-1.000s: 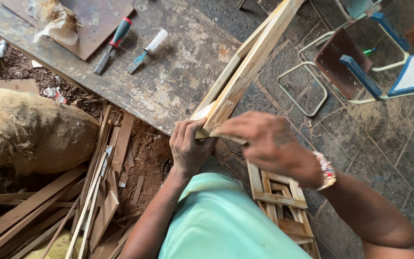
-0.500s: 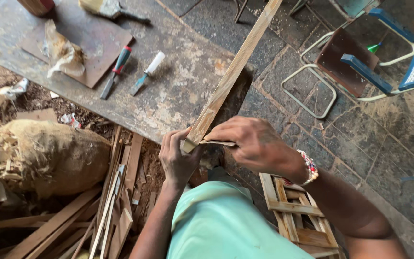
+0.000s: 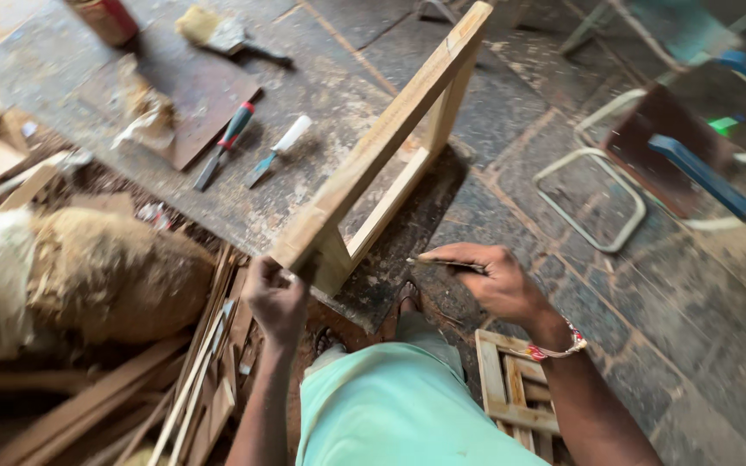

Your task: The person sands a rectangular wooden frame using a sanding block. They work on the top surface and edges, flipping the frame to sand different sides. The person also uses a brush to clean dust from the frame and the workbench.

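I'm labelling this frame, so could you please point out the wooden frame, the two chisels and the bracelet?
Wooden frame (image 3: 388,142), head view, top rail.
Red-handled chisel (image 3: 233,129), head view, handle.
White-handled chisel (image 3: 291,135), head view, handle.
Bracelet (image 3: 554,349), head view, wrist band.

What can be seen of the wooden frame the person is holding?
The wooden frame is pale, unfinished timber: long parallel rails joined by short cross pieces, open in the middle. It stands on edge, tilted, across the worn workbench. The left hand grips its near corner; the right hand, holding a thin tool, is apart from it.

My one head camera looks steeply down, close over my hands, workbench (image 3: 131,164) far left, paved floor (image 3: 632,285) right.
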